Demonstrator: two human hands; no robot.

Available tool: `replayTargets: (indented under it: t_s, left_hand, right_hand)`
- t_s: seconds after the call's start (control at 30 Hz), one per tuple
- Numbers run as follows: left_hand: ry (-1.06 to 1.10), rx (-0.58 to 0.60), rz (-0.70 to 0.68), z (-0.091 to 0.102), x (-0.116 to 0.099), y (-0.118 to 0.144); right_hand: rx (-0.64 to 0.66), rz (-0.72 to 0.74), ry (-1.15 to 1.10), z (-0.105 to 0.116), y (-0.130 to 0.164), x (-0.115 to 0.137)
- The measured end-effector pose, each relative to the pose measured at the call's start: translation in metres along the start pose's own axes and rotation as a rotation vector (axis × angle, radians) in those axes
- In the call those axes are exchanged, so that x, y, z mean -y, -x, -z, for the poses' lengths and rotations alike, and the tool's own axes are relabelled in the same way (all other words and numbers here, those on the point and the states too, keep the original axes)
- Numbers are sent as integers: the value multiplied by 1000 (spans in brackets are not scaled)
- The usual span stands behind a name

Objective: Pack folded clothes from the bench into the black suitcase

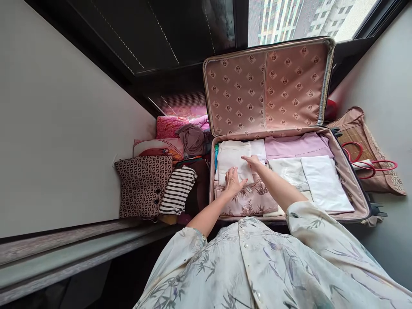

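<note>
An open suitcase (357,189) with a patterned pink lining lies before me, filled with folded clothes. My left hand (234,182) rests, fingers spread, on the near edge of a folded white garment (230,156). At that garment's right side is my right hand (252,162), its fingers stretched out. Beneath and nearer to me is a pink garment with a brown leaf print (244,204). Behind the right hand sits a folded lilac garment (292,146). More folded white clothes (325,178) fill the right half.
The suitcase lid (267,92) stands raised against the window. Left of the case are a patterned brown cushion (144,184), a striped cloth (177,189) and heaped fabrics (193,139). On the right lies a woven bag (357,128) with red handles (367,167). Walls flank both sides.
</note>
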State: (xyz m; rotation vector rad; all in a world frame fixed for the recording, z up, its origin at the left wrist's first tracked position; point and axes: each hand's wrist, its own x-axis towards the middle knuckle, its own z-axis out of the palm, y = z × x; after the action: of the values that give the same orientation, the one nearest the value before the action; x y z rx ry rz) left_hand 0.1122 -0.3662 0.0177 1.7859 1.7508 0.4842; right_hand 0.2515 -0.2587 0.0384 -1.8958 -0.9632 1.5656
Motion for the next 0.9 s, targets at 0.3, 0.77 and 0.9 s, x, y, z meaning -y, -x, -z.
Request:
replayTargets:
  t_s: [0.3,0.77,0.9]
  left_hand:
    - [164,-236,353,11,-26,-16]
    - [-380,3,-501,129,-23,43]
    - [-519,483,-403,85,12,101]
  right_hand:
    - [240,-92,-242,-35,11,43]
    - [223,195,-429,46,147,-30]
    - [220,-63,-271,50,181,-129]
